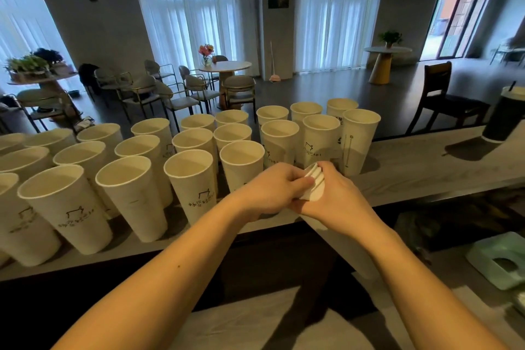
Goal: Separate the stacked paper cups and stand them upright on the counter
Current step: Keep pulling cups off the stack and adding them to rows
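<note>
Stacked cups (314,182) mostly hidden between hands

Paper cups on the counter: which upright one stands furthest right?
The tall white paper cup at the right end of the front row, just beyond the hands, marked with a thin vertical line; bare counter lies to its right.

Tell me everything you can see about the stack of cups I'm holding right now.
The stack of paper cups is white, nested, seen as a few layered rims between both hands. It lies tilted, not upright, just above the counter's near edge, in front of the standing cups. The left hand and right hand both grip it, hiding most of it, so the count is unclear.
</note>
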The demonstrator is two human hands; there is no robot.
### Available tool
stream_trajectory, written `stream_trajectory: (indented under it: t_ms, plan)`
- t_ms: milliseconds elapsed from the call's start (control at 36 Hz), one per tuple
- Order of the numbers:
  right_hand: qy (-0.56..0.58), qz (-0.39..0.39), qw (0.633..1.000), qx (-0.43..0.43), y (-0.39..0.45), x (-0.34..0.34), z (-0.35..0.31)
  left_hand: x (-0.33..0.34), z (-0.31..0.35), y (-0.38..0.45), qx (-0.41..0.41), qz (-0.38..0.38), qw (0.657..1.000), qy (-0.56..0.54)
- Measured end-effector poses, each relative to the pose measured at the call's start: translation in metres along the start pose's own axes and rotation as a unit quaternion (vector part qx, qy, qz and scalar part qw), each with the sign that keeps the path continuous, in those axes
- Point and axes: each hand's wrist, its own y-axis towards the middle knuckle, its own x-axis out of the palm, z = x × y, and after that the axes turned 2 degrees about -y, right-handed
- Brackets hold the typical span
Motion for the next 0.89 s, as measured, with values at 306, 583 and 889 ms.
stream_trajectory:
  t_ms: [306,583,889]
  plan:
    - [-0.010,0.004,1.000,-0.017,-0.016,0.008,-0.016,-0.003,-0.013,-0.022,0.044,0.014,0.998,-0.040]
    - [0.010,-0.026,0.998,-0.060,-0.011,0.000,-0.001,0.002,0.000,-0.028,0.054,0.120,0.991,-0.019]
    - [-0.102,-0.077,0.991,-0.029,0.017,-0.054,0.071,0.011,0.042,0.014,0.071,0.244,0.957,0.137]
